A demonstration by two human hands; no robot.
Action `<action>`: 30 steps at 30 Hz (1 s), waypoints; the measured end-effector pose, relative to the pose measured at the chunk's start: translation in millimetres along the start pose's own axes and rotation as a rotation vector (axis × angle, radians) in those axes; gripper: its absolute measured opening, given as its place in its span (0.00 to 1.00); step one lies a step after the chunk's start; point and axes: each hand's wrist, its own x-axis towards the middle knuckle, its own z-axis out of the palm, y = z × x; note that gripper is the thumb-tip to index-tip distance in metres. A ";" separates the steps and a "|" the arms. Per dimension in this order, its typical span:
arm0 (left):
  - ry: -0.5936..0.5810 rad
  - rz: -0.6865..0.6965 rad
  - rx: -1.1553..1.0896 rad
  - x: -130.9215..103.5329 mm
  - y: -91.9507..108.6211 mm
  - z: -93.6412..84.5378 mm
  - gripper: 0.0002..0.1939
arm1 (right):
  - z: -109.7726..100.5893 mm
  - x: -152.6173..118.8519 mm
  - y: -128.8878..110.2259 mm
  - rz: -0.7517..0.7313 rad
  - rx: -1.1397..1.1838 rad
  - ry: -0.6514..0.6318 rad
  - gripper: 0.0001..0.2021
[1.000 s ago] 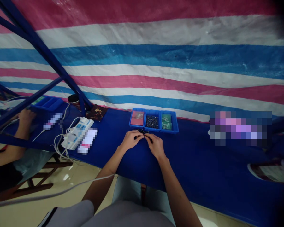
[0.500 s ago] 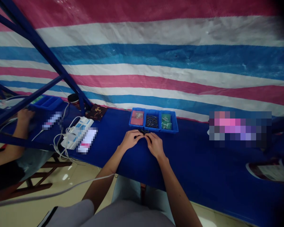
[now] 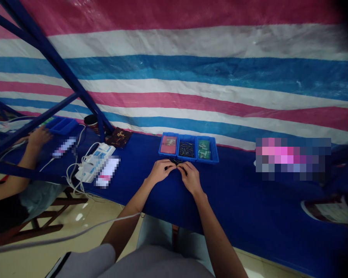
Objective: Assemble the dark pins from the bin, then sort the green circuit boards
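Note:
My left hand [image 3: 161, 170] and my right hand [image 3: 189, 173] meet over the blue table, fingertips pinched almost together. Whatever sits between the fingers is too small to make out. Just beyond them, small dark pieces [image 3: 174, 160] lie on the table, partly covered by my fingers. Behind these stand three joined blue bins. The left bin [image 3: 160, 150] holds a pink bag or card with something clear on it. Dark screw-like pieces [image 3: 186, 148] fill the middle one. In the right bin is a green packet [image 3: 204, 149] with small pale pieces.
To the left lie a white power strip [image 3: 100, 155] with cables, a blurred phone [image 3: 108, 172] and a dark brown packet [image 3: 119, 137]. A blue metal frame [image 3: 66, 83] separates off a co-worker's hand [image 3: 37, 137]. A pixelated object [image 3: 290, 156] is at right. A striped sheet [image 3: 191, 69] hangs behind.
My hands stay at nearly the same spot, still pinched together. On the left, the co-worker's hand has shifted up and to the right, toward the blue bin there.

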 end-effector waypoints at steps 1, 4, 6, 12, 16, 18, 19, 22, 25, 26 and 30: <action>-0.002 -0.001 0.001 -0.1 -0.4 0.3 0.11 | 0.4 -0.1 0.6 -0.001 0.005 0.004 0.11; -0.006 0.001 0.001 -0.2 -0.6 0.2 0.11 | 1.5 -0.2 2.0 0.009 -0.017 0.008 0.11; -0.009 0.004 -0.001 -0.1 0.2 -0.4 0.11 | 2.1 -0.3 2.6 0.014 -0.050 0.006 0.11; -0.005 0.002 -0.003 0.4 2.3 -0.4 0.12 | 4.4 0.2 3.8 0.011 -0.186 0.016 0.16; -0.005 0.009 0.002 0.5 2.1 0.0 0.11 | 3.8 0.0 3.4 0.037 -0.207 0.024 0.19; -0.002 0.009 0.006 0.5 2.1 -0.4 0.11 | 2.0 -0.3 2.1 0.053 -0.156 0.034 0.16; 0.002 0.006 0.009 0.6 2.2 -0.8 0.11 | 0.9 -0.4 1.3 0.059 -0.123 0.039 0.14; 0.006 -0.003 0.017 0.7 2.5 -1.6 0.11 | -1.4 -0.3 -1.1 0.055 -0.033 0.037 0.11; -0.001 -0.003 0.016 0.9 2.8 -1.9 0.12 | -1.4 0.3 -1.4 0.034 0.011 0.020 0.11; -0.003 -0.002 0.016 0.9 2.9 -1.8 0.12 | -1.0 0.4 -1.0 0.032 0.012 0.019 0.11; -0.007 -0.002 0.018 1.0 3.6 -1.4 0.12 | 0.9 0.4 2.0 0.026 -0.052 0.018 0.11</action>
